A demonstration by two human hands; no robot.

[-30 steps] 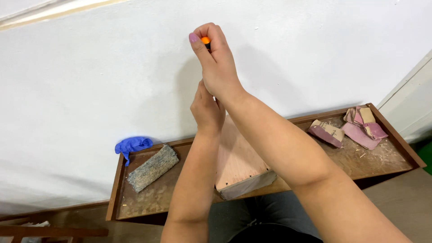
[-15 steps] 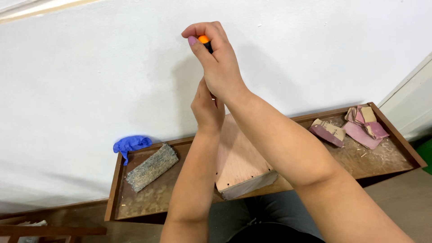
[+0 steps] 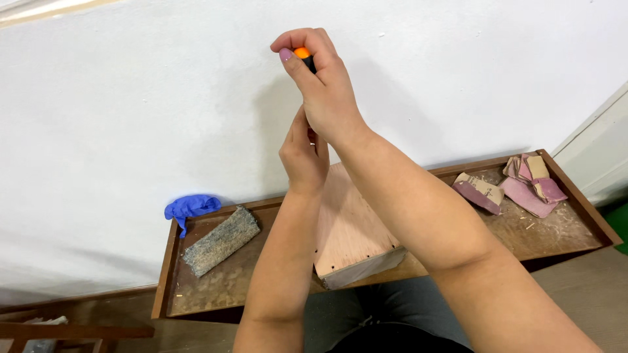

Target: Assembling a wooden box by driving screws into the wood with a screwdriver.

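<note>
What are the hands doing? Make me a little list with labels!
right hand: right hand grips an orange-tipped black tool, raised before the white wall
left hand: left hand just below it; what it touches is hidden
under hands: pale plywood box
bench: brown wooden tray-top bench
left side: grey gritty sanding block, crumpled blue glove
right side: pink folded sandpaper pieces

White plastered wall (image 3: 131, 117) fills the far side, evenly lit, faint shadows at centre. Low brown wooden tray-table (image 3: 163, 287) with raised rim stands against it. Pale floor (image 3: 582, 281) near right; white panel (image 3: 602, 157) far right.
</note>
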